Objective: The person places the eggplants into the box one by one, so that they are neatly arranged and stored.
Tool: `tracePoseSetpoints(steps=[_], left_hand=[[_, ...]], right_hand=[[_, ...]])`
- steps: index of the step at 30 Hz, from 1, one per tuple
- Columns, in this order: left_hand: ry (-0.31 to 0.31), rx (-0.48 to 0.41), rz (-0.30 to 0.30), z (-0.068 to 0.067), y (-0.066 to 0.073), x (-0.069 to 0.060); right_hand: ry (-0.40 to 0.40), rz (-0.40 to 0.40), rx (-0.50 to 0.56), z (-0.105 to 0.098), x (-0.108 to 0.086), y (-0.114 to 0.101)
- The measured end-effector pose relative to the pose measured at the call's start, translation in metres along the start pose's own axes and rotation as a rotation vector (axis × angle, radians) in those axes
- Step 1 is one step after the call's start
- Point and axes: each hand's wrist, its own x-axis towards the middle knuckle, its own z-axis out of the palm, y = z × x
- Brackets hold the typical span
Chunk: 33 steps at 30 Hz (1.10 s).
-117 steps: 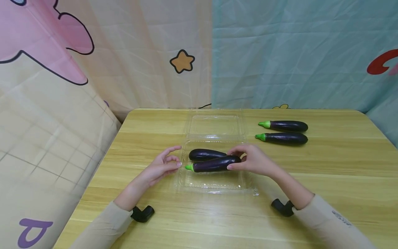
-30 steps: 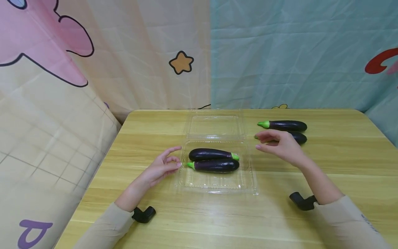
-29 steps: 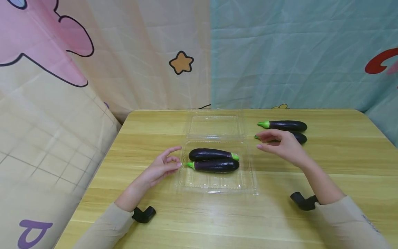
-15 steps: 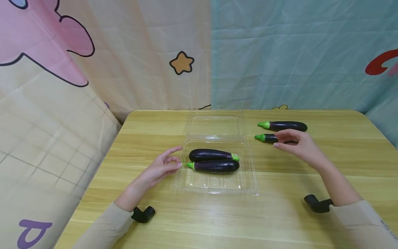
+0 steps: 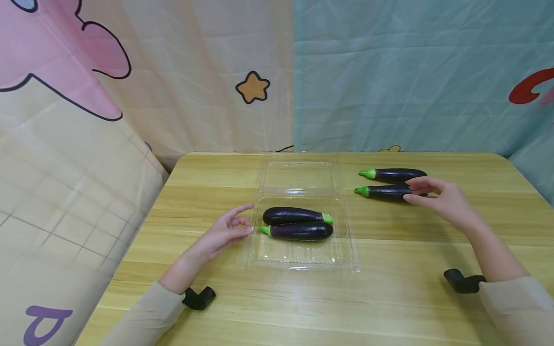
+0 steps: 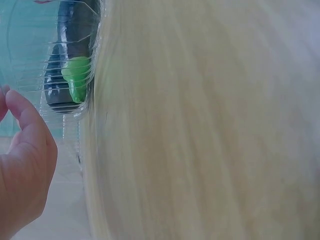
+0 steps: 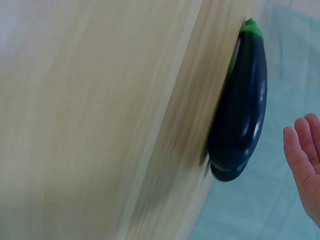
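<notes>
Two dark purple eggplants lie side by side in a clear plastic clamshell box [image 5: 298, 253], the rear eggplant [image 5: 294, 214] with its green stem to the right, the front eggplant [image 5: 303, 230] with its stem to the left. My left hand [image 5: 220, 236] is beside the box's left edge, fingers loosely bent and holding nothing; whether it touches the rim I cannot tell. Over the blunt end of the nearer loose eggplant [image 5: 387, 192] hovers my right hand [image 5: 447, 202], thumb and fingers apart. The right wrist view shows this hand [image 7: 305, 155] clear of the eggplant [image 7: 242, 100].
Behind the nearer loose eggplant lies another eggplant [image 5: 396, 175], stem also to the left. The box's hinged lid [image 5: 298, 174] lies folded back toward the rear edge of the wooden table [image 5: 294, 307]. A printed curtain [image 5: 389, 72] hangs behind.
Earlier my right hand held the front eggplant over the box; that eggplant now lies in it. The empty hand has since moved right along the nearer loose eggplant. My left hand has stayed put.
</notes>
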Motion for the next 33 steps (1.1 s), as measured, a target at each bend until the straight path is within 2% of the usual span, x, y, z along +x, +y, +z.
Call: tracePoseSetpoints(steps=[10,20,33], left_hand=[[0.007,-0.011,-0.002,0.000,0.000,0.000],[0.011,0.017,-0.005,0.000,-0.001,0.001],[0.008,0.011,-0.010,0.001,0.000,0.001]], right_hand=[[0.003,0.062,-0.031,-0.010,0.003,0.018],[0.003,0.081,-0.054,-0.016,0.007,0.031],[-0.029,0.114,-0.064,-0.017,0.019,0.042]])
